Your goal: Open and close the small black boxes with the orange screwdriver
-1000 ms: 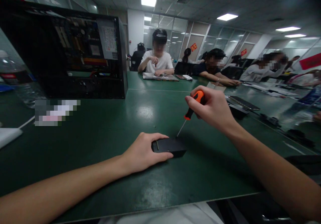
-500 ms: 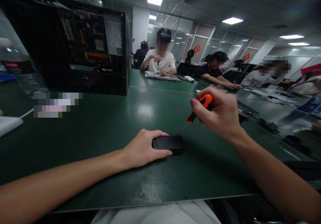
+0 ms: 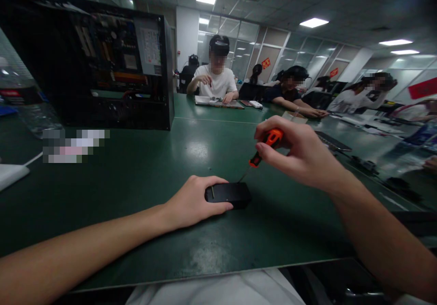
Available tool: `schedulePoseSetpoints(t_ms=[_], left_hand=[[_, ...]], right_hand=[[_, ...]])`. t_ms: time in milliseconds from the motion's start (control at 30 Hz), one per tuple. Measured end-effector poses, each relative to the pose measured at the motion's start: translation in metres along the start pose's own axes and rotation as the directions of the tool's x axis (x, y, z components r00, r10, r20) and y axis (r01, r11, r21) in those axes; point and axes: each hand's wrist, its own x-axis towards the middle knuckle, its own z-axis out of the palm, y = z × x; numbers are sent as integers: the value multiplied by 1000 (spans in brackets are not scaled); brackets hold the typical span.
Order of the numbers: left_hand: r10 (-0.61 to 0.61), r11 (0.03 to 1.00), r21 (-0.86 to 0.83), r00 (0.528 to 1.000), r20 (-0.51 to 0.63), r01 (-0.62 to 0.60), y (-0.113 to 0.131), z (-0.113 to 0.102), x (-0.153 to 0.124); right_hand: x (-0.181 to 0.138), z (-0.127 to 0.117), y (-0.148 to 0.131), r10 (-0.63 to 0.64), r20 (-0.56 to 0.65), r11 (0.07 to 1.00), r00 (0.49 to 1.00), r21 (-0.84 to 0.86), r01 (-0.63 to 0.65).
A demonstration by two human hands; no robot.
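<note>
In the head view, just below the middle of the frame, a small black box (image 3: 228,194) lies flat on the green desk (image 3: 136,232). The left hand (image 3: 191,202) comes in from the lower left and clasps the box's left end, thumb on the far side and fingers along the near side, apparently to pin it so it cannot slide. To the right of and above the box, the right hand (image 3: 300,155) is closed on the orange handle of a screwdriver (image 3: 265,146). The thin shaft slants down and left to the box's far top edge; whether the tip sits in a screw is too small to tell. The steep tilt probably lets the hand bear down while twisting. An open computer case (image 3: 102,68) stands at the upper left, well apart from both hands.
</note>
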Motion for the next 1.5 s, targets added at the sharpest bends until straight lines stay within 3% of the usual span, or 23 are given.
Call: schedulePoseSetpoints(t_ms=[100,167,267,367,433,800,900,1067,1167,1300,1400,1500], left_hand=[[30,999,34,999,-18,-30,1,0,1],[45,998,53,999,-23,-44,1,1,2],[52,998,48,999,-15,-51,1,3,3],[41,998,42,999,-14,-40,1,3,4],[44,998,41,999,-12,-44,2,2,4],[58,997,49,998,-5,-58,2,2,5],[82,995,61,997,-14,-81,1,2,5],[114,988,106,993,-35,-110,0,3,4],[132,984,126,991,-28,-128,2,1,3],[135,969,209,991,13,-135,4,-18,0],[99,951,290,993,57,-111,0,-40,-1],[131,924,354,989,67,-147,-6,-52,1]], right_hand=[[-4,-5,0,23,101,996,995,81,-31],[-7,-1,1,25,70,993,997,115,-33],[-8,17,2,-6,-96,986,995,162,22],[-9,34,1,-23,-302,976,953,201,88],[-11,41,0,-35,-363,965,931,231,126],[-14,47,3,-132,-318,915,939,326,239],[-13,37,0,-182,-245,889,952,372,266],[-15,22,-8,-191,-63,864,980,463,198],[-16,25,-6,-244,-102,850,964,457,263],[-12,27,9,-240,-150,925,959,266,273],[-9,26,22,-233,47,955,971,201,220],[-10,33,28,-313,283,947,907,171,274]])
